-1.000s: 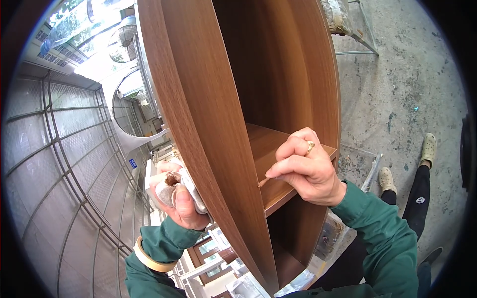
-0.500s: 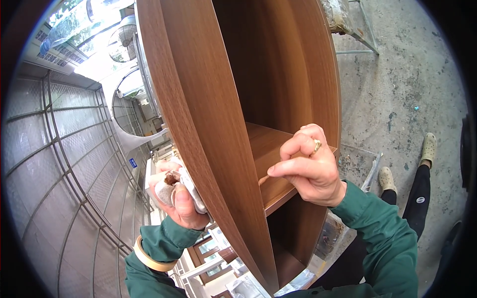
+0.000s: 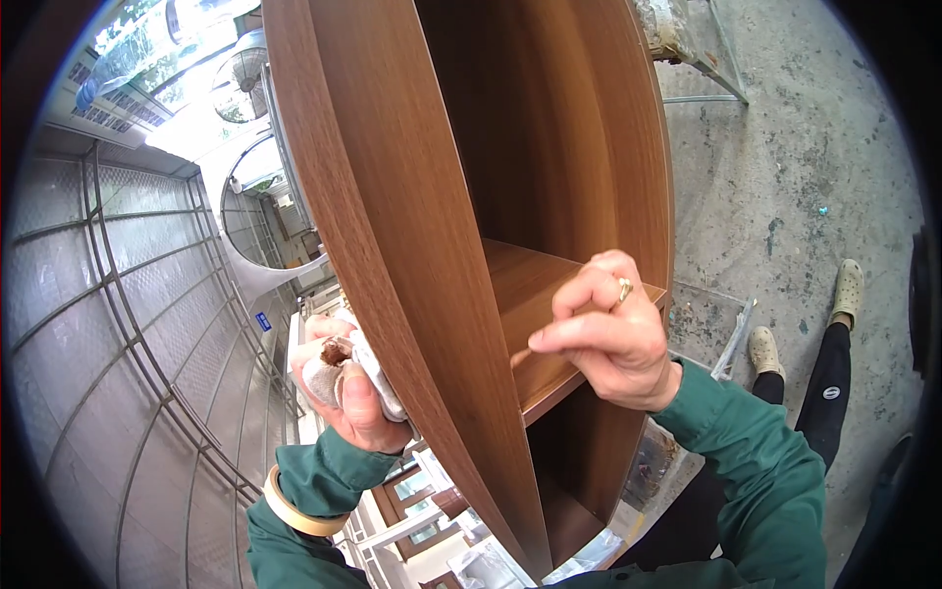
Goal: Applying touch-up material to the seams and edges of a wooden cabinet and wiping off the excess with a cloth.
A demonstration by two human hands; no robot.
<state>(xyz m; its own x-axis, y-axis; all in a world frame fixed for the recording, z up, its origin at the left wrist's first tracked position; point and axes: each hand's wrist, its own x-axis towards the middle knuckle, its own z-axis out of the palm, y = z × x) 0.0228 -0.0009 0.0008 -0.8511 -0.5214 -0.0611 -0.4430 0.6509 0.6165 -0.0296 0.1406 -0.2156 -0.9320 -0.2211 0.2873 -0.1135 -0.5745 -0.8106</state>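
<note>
A tall cabinet (image 3: 407,167) of brown wood-grain board stands in front of me, with a shelf (image 3: 525,275) across its dark inside. My left hand (image 3: 361,410), beside the cabinet's left edge, is closed round a bunched white cloth (image 3: 322,380) with a dark brown stain. Over the shelf's front, my right hand (image 3: 628,344) is closed in a pinch, a ring on one finger. A thin, blurred brownish tip pokes out from its fingertips toward the upright panel's edge; its kind cannot be made out. Whether it touches the panel is unclear.
A roll of tape (image 3: 294,510) circles my left sleeve. Left stands a metal-framed panel wall (image 3: 128,324), with a large round-holed white frame (image 3: 257,280) nearby. At right, a person's legs in clogs (image 3: 850,290) show on the stained concrete floor (image 3: 775,187), below a metal-legged stand (image 3: 711,69).
The cabinet has shifted very slightly left in the picture. Both hands keep nearly the same place and grip.
</note>
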